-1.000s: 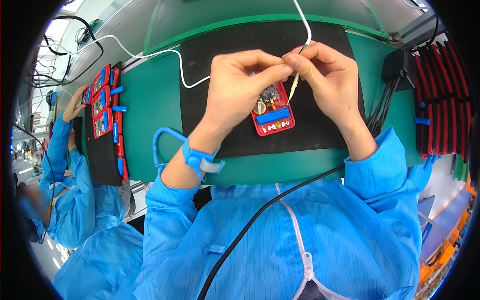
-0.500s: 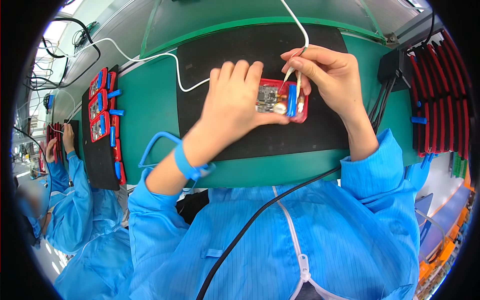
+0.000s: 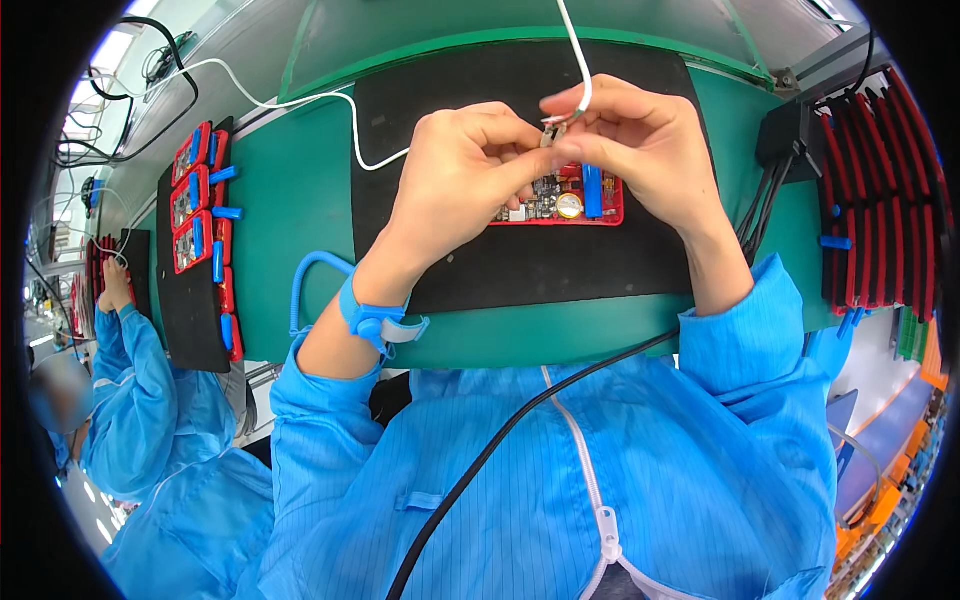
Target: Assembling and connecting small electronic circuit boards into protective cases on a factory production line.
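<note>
My left hand [image 3: 465,165] and my right hand [image 3: 645,140] meet over the far side of a circuit board [image 3: 543,207] in a red frame [image 3: 612,221]. Between their fingertips is a small metallic connector-like piece [image 3: 550,131], pinched from both sides; its exact kind is hard to make out. A white cable [image 3: 575,50] with thin wires at its end comes down from above to the right fingers. The board carries a round gold-coloured part [image 3: 569,206] and a blue cylinder like a battery [image 3: 593,190]. My left fingers cover part of the board. A blue wrist strap [image 3: 372,318] circles my left wrist.
A black mat [image 3: 500,280] lies under the board. More red-framed boards [image 3: 195,240] stand at the left, and a stack of red-and-black trays [image 3: 880,200] at the right. Another white cable [image 3: 355,130] runs toward my left hand. A person in blue [image 3: 145,400] works at far left.
My left hand has left the frame's near edge and risen to meet my right hand at the small piece. The white-tipped leads no longer point down at the board.
</note>
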`<control>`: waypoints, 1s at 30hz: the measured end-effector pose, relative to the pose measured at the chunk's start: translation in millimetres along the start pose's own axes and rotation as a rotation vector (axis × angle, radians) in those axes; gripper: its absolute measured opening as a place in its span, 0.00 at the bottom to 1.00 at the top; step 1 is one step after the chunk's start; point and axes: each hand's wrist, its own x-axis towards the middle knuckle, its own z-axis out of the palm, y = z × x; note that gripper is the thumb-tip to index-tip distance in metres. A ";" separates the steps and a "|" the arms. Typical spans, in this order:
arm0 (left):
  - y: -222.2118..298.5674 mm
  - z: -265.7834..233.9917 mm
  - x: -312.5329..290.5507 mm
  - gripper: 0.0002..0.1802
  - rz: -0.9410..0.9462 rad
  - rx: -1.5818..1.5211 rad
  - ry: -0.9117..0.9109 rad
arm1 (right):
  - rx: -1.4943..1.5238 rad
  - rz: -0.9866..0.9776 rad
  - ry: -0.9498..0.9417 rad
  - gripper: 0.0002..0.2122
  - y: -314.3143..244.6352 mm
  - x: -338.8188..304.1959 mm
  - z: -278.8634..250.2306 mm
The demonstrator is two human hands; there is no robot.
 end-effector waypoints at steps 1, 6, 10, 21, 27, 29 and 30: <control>-1.3 0.9 0.5 0.06 0.047 0.071 -0.003 | -0.010 -0.016 -0.013 0.07 4.0 2.0 -0.6; 3.5 0.5 -2.3 0.05 -0.027 -0.046 -0.036 | -0.128 -0.013 -0.004 0.05 1.8 -2.7 -1.4; -4.5 2.3 -6.0 0.08 -0.052 -0.120 0.024 | -0.192 -0.004 0.003 0.04 3.9 -5.0 3.1; -18.5 -5.9 -12.4 0.05 0.103 0.264 0.069 | -0.152 0.056 -0.010 0.05 3.6 -9.6 -2.0; -18.9 2.0 -13.7 0.06 -0.027 0.035 0.126 | -0.188 -0.014 -0.009 0.05 8.5 -7.9 -0.4; -16.9 2.9 -13.1 0.06 -0.070 0.036 0.100 | -0.321 -0.009 0.002 0.06 5.9 -7.9 -0.3; -16.1 3.6 -13.4 0.06 -0.074 0.033 0.099 | -0.321 -0.004 0.002 0.06 6.5 -8.0 -0.2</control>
